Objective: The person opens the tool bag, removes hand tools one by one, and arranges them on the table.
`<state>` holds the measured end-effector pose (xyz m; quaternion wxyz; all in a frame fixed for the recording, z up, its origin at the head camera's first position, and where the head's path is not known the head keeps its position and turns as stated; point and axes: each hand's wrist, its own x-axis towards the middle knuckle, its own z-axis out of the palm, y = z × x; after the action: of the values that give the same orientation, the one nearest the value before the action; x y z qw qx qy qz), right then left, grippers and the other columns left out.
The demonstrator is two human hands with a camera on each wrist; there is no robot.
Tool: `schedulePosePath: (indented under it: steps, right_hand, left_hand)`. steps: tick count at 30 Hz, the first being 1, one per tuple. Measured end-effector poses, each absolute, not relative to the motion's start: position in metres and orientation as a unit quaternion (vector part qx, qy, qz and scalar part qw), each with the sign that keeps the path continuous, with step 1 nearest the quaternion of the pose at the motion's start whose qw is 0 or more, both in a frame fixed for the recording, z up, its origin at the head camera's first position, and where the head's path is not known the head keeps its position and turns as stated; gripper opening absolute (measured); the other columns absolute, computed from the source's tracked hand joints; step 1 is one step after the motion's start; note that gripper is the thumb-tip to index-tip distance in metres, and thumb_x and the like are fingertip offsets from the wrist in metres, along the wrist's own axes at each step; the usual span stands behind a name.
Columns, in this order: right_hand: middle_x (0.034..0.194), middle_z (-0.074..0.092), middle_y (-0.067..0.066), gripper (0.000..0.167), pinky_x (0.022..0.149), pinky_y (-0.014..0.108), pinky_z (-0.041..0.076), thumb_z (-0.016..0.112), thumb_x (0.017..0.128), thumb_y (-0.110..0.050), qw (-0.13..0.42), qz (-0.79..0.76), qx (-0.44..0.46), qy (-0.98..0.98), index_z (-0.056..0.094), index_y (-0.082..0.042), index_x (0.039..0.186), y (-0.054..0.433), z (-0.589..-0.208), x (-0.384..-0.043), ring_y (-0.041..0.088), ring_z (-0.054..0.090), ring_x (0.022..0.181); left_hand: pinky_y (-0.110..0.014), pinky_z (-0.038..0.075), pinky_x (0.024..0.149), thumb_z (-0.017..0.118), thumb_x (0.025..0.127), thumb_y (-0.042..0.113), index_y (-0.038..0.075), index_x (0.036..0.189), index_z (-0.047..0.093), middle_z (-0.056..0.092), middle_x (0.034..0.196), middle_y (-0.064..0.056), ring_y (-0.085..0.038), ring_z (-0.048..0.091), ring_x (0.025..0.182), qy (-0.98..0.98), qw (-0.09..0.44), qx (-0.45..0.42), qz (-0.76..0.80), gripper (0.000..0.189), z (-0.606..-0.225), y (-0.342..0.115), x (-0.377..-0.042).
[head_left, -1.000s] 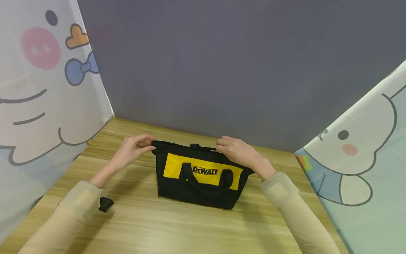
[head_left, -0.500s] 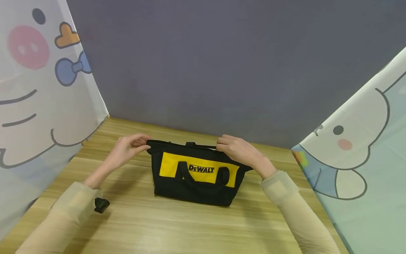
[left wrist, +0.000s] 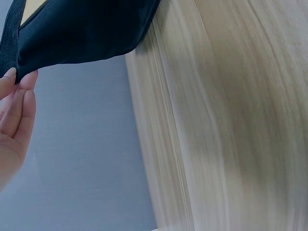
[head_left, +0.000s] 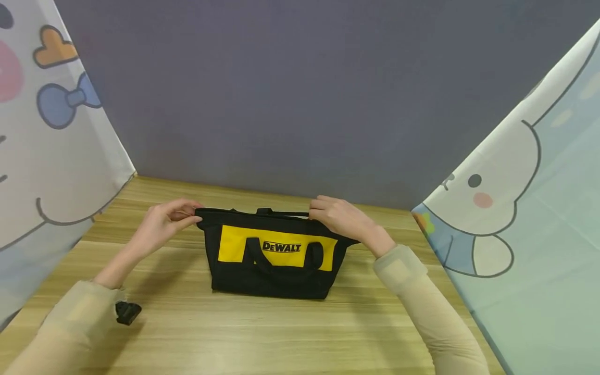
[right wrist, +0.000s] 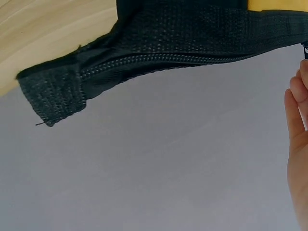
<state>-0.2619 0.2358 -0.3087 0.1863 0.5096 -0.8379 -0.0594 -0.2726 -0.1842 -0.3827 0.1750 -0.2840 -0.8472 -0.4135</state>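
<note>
A black and yellow DeWalt tool bag (head_left: 276,284) stands upright on the wooden table, its carry handle loops hanging over the yellow front panel. My left hand (head_left: 161,223) pinches the bag's upper left corner between thumb and fingers; the left wrist view shows the dark fabric drawn taut from that grip. At the top edge, right of the middle, my right hand (head_left: 341,219) pinches the zipper pull (right wrist: 306,50), of which only a sliver shows in the right wrist view. The zipper (right wrist: 159,58) runs from there to a free fabric end tab (right wrist: 55,94). The bag's inside is hidden.
A grey wall panel (head_left: 281,104) rises behind the table (head_left: 244,333). Printed cartoon sheets stand at the left (head_left: 70,166) and right (head_left: 539,224). A small black clip (head_left: 127,312) shows beside the left sleeve cuff.
The head view has swung, so the bag and both hands appear further left. My right hand has slid slightly rightward along the bag's top edge; my left hand keeps its corner.
</note>
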Motion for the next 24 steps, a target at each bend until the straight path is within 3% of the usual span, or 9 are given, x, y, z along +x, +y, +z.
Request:
schedulePosePath:
  steps: [11,24]
  right_hand:
    - [0.087,0.06,-0.001,0.018,0.068,0.023,0.045,0.061,0.092,0.005,0.196,-0.067,0.499,-0.841,0.067,-0.012,0.093,0.257,-0.31,-0.258,0.012,0.047,0.077]
    - [0.088,0.062,-0.002,0.015,0.072,0.023,0.051,0.064,0.092,0.002,0.173,0.008,0.492,-0.853,0.068,-0.013,0.092,0.278,-0.312,-0.256,0.01,0.054,0.081]
  left_hand:
    - [-0.006,0.05,0.069,0.072,0.083,-0.007,0.002,0.11,0.07,0.073,0.09,-0.015,0.016,0.061,0.078,-0.846,0.18,-0.279,-0.417,0.029,-0.381,-0.186,-0.27]
    - [-0.004,0.05,0.07,0.072,0.083,-0.006,0.002,0.112,0.069,0.073,0.091,-0.017,0.018,0.06,0.081,-0.845,0.173,-0.274,-0.424,0.029,-0.38,-0.183,-0.27]
